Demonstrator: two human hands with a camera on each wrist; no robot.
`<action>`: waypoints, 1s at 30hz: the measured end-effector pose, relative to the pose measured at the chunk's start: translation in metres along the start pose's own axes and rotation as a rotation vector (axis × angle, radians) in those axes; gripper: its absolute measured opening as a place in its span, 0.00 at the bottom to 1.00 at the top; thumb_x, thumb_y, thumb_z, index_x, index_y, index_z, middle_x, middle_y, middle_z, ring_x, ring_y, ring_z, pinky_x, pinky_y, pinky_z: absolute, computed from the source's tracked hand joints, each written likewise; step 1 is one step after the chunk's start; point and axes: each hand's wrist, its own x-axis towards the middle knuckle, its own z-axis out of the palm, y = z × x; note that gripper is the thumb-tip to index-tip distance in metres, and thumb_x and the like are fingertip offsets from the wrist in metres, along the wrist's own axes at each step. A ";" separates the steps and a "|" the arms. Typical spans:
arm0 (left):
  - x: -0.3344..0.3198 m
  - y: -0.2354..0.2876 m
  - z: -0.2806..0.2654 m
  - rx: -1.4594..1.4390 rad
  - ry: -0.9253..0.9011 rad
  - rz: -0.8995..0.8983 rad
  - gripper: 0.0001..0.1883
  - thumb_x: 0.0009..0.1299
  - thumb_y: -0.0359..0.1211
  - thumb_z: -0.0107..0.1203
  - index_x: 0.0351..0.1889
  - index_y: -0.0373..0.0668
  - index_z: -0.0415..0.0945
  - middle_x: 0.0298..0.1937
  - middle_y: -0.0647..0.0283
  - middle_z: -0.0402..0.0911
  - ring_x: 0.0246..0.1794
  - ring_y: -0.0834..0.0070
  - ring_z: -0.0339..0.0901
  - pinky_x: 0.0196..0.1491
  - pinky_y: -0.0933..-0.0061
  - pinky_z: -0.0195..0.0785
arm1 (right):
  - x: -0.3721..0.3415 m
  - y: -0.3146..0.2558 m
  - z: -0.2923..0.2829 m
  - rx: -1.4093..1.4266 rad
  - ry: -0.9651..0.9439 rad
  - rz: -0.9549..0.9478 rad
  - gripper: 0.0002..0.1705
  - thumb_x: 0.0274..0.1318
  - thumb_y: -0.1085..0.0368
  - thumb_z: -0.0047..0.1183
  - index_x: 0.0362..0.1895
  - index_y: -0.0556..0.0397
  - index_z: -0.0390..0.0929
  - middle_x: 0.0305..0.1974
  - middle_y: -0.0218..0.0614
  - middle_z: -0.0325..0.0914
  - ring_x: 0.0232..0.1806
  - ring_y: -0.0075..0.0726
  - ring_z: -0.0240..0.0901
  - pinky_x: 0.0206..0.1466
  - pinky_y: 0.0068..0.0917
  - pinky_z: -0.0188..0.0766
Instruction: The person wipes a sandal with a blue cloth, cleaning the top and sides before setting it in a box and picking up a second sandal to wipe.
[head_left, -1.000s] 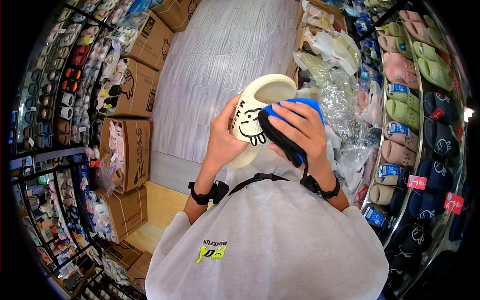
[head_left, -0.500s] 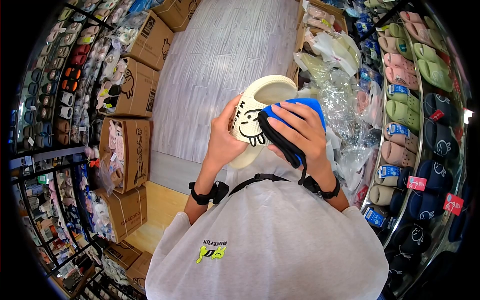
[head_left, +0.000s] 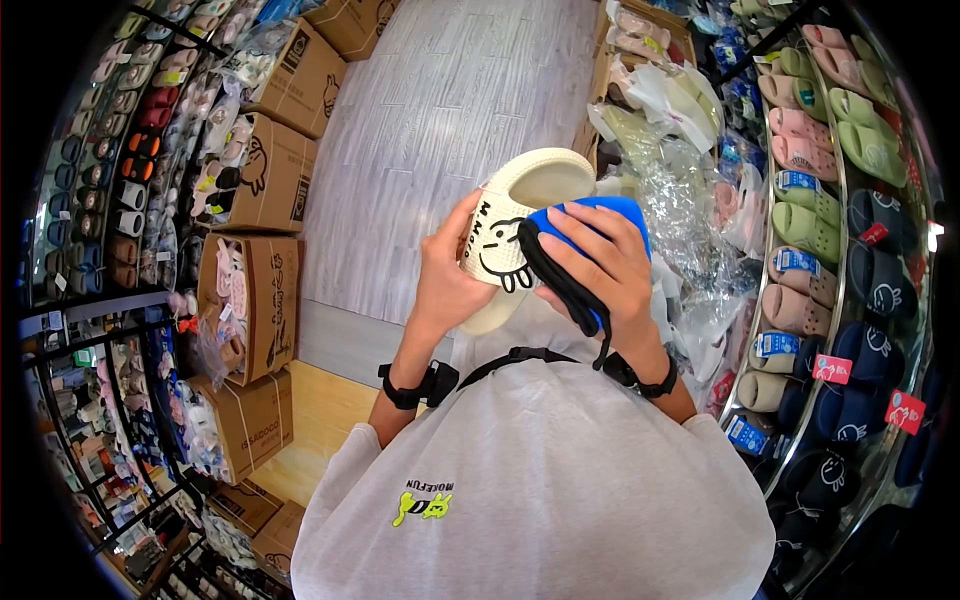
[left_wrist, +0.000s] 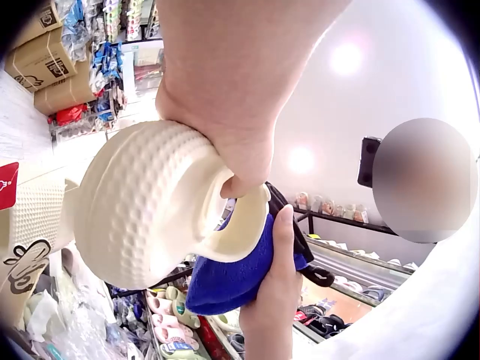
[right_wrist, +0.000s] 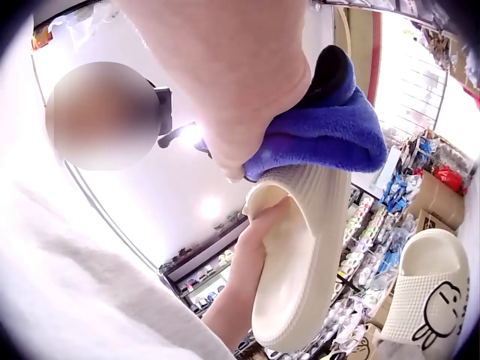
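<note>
Just above mid-frame in the head view: cream textured slip-on slipper [head_left: 490, 238], long axis slanting lower left to upper right. Gripped at its left edge by left hand [head_left: 447, 265]; touched at right by folded blue plush cloth [right_wrist: 322, 142], held under right hand [head_left: 605, 265], fingers bent round it.

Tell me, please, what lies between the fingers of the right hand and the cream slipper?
A blue cloth lies there: in the head view, the right hand holds it over part of the cream slipper.
</note>
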 end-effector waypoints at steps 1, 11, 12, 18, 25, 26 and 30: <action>0.000 0.000 0.000 -0.016 -0.001 -0.004 0.40 0.63 0.22 0.73 0.75 0.30 0.70 0.59 0.52 0.90 0.59 0.72 0.87 0.61 0.69 0.80 | 0.000 -0.003 -0.001 -0.011 -0.003 -0.016 0.28 0.54 0.55 0.75 0.60 0.45 0.89 0.64 0.37 0.86 0.65 0.49 0.82 0.67 0.50 0.77; 0.002 0.007 -0.001 0.001 -0.053 -0.037 0.41 0.63 0.22 0.72 0.76 0.30 0.70 0.60 0.54 0.87 0.60 0.73 0.85 0.64 0.69 0.78 | -0.002 0.008 -0.001 0.036 0.026 -0.005 0.28 0.53 0.56 0.76 0.58 0.47 0.89 0.63 0.38 0.87 0.63 0.51 0.83 0.66 0.49 0.78; 0.002 0.007 -0.001 0.001 -0.052 -0.036 0.41 0.63 0.22 0.72 0.76 0.30 0.70 0.60 0.54 0.87 0.60 0.73 0.85 0.64 0.69 0.78 | -0.001 0.007 -0.001 0.035 0.029 -0.009 0.27 0.53 0.56 0.76 0.58 0.47 0.89 0.63 0.38 0.87 0.63 0.50 0.83 0.66 0.49 0.78; 0.002 0.003 0.000 -0.028 -0.054 -0.056 0.41 0.61 0.24 0.74 0.75 0.32 0.72 0.61 0.50 0.89 0.62 0.69 0.87 0.64 0.68 0.78 | -0.002 0.001 -0.003 0.033 -0.052 -0.082 0.28 0.52 0.54 0.76 0.58 0.44 0.90 0.62 0.34 0.87 0.63 0.48 0.82 0.65 0.49 0.78; 0.001 0.003 0.000 -0.011 -0.056 -0.054 0.40 0.62 0.24 0.74 0.75 0.32 0.72 0.60 0.50 0.89 0.61 0.69 0.87 0.64 0.67 0.78 | -0.001 -0.002 -0.003 0.043 -0.055 -0.093 0.28 0.52 0.53 0.76 0.58 0.45 0.89 0.62 0.35 0.87 0.64 0.48 0.82 0.66 0.48 0.77; 0.001 0.002 0.000 -0.016 -0.049 -0.045 0.41 0.61 0.24 0.75 0.75 0.32 0.72 0.60 0.50 0.89 0.61 0.69 0.87 0.64 0.68 0.79 | 0.001 0.000 -0.005 0.042 -0.054 -0.093 0.28 0.52 0.53 0.76 0.58 0.45 0.89 0.62 0.35 0.87 0.64 0.48 0.82 0.66 0.48 0.77; -0.002 0.000 0.001 -0.041 -0.022 -0.073 0.41 0.61 0.24 0.75 0.74 0.32 0.72 0.60 0.50 0.90 0.61 0.69 0.88 0.63 0.68 0.79 | 0.009 0.009 -0.007 0.058 -0.042 -0.060 0.28 0.54 0.54 0.75 0.59 0.45 0.89 0.62 0.34 0.87 0.63 0.48 0.82 0.65 0.48 0.78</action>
